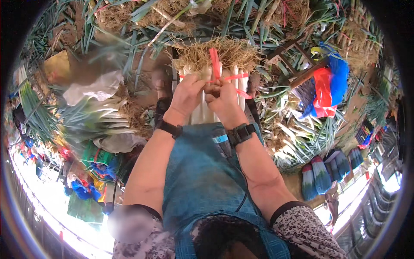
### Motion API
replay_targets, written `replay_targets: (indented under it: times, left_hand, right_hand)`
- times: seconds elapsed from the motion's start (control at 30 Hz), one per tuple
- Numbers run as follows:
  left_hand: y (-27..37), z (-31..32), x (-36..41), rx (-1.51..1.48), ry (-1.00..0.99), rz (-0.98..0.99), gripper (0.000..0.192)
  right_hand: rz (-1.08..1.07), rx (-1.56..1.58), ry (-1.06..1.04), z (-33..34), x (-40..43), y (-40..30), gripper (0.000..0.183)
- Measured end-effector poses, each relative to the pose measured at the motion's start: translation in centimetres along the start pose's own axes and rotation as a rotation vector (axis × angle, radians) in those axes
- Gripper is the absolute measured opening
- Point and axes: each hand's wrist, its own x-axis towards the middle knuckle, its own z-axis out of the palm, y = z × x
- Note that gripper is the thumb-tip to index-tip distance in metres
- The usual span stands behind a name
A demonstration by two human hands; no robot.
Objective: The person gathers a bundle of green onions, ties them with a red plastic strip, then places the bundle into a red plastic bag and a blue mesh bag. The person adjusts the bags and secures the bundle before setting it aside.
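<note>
A bundle of leeks [198,111] lies in front of me, its white stalks towards me and its brown hairy roots [223,53] pointing away. Red plastic tie strip [237,76] runs across the stalks below the roots, with loose ends standing up and trailing to the right. My left hand [188,94] pinches the strip near the bundle's middle, thumb and forefinger together. Close beside it, my right hand [224,102] grips the strip with curled fingers. The part between my fingers is mostly hidden. A blue apron [207,168] covers my lap, against the near end of the stalks.
Loose leeks [113,116] and a whitish plastic sheet [93,87] lie at left. At right stands a wooden frame [304,76] with red plastic strips [323,94] and blue netting [339,77] on it. More leeks [300,132] lie below it. Rooted bundles [288,16] lie beyond.
</note>
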Motion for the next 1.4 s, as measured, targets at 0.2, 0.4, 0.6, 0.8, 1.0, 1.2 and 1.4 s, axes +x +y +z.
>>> replay_targets:
  times: [0.2,0.4,0.6,0.8,1.0,1.2,1.4]
  left_hand:
    - [-1.1,2.1,-0.8,-0.148,0.176,-0.156,0.021]
    - [-0.5,1.6,-0.2,-0.254,0.152,-0.240,0.014]
    - [-0.8,0.9,-0.2,-0.358,0.060,-0.337,0.006]
    - [-1.3,0.0,1.8,0.112,-0.160,-0.171,0.010]
    - [2.6,-1.7,4.7,0.473,-0.557,-0.010,0.013]
    - [2.6,0.5,3.2,0.514,-0.550,-0.023,0.014]
    - [3.6,2.5,2.9,0.488,-0.495,-0.127,0.020]
  right_hand:
    - [-0.537,-0.655,-0.318,-1.1,-4.0,-2.3,0.030]
    - [-1.549,-1.921,-0.307,-1.5,-4.6,-6.1,0.038]
    - [-0.901,-2.386,-0.199,-2.1,-3.9,-5.8,0.028]
    - [0.013,-1.292,-0.359,-4.2,-3.4,4.3,0.023]
    - [-1.112,-1.566,-0.986,-7.0,6.3,11.2,0.034]
    - [-0.589,-2.230,-0.942,-4.8,-8.8,2.7,0.032]
    - [-0.600,-2.123,-0.436,6.6,-11.8,-5.1,0.031]
